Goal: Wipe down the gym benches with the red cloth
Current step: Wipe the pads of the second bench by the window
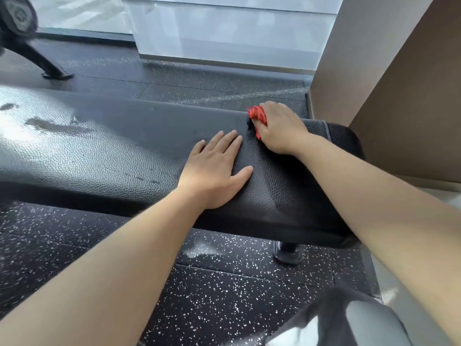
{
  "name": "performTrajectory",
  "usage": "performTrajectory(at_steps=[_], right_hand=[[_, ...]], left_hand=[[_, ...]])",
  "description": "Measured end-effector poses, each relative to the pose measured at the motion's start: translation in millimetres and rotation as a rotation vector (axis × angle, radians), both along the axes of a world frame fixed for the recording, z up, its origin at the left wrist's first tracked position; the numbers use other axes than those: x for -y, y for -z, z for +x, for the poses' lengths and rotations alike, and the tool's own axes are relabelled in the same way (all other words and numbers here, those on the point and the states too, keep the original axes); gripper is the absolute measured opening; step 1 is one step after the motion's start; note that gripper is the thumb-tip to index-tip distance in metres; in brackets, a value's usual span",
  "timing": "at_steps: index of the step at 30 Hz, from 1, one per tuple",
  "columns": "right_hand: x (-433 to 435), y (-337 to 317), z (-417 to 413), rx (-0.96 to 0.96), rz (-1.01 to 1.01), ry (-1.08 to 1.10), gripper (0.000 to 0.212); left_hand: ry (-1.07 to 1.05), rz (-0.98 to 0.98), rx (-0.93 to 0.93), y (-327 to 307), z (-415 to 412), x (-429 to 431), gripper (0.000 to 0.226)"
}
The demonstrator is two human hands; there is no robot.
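Note:
A black padded gym bench (104,151) with a pebbled surface runs across the view from the left to the right end. My right hand (280,128) is closed on a bunched red cloth (257,114) and presses it onto the bench's far edge near the right end. Most of the cloth is hidden under that hand. My left hand (214,171) lies flat on the pad just to the left of it, fingers spread, holding nothing. Wet streaks and glare show on the left part of the pad.
Speckled black rubber floor (212,295) lies under and around the bench. One bench foot (287,253) stands below the right end. A brown wall (399,83) rises close on the right, frosted glass panels (224,28) behind, and a black machine leg (47,66) at far left.

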State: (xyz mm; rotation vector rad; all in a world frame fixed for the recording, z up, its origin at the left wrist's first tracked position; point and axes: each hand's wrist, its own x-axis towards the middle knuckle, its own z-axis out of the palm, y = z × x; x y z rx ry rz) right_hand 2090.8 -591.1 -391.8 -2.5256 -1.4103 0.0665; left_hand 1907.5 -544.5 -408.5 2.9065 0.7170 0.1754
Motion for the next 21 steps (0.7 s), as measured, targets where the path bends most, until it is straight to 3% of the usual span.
performTrajectory(at_steps=[6, 9, 12, 15, 21], right_hand=[[-9, -7, 0, -0.044, -0.030, 0.082, 0.040], [20, -3, -20, -0.008, 0.059, -0.021, 0.037], [57, 0, -49, 0.010, 0.049, -0.102, 0.048], [81, 3, -72, 0.065, 0.040, -0.147, 0.054], [43, 9, -59, 0.044, 0.017, -0.080, 0.055]], left_hand=[[-0.011, -0.006, -0.012, -2, -1, 2, 0.068], [-0.019, -0.048, -0.020, -5, -2, 2, 0.067], [-0.001, -0.130, -0.043, -11, -3, -2, 0.063], [-0.056, -0.048, -0.091, -15, -10, -21, 0.061], [-0.178, -0.054, -0.073, -6, -18, -48, 0.060]])
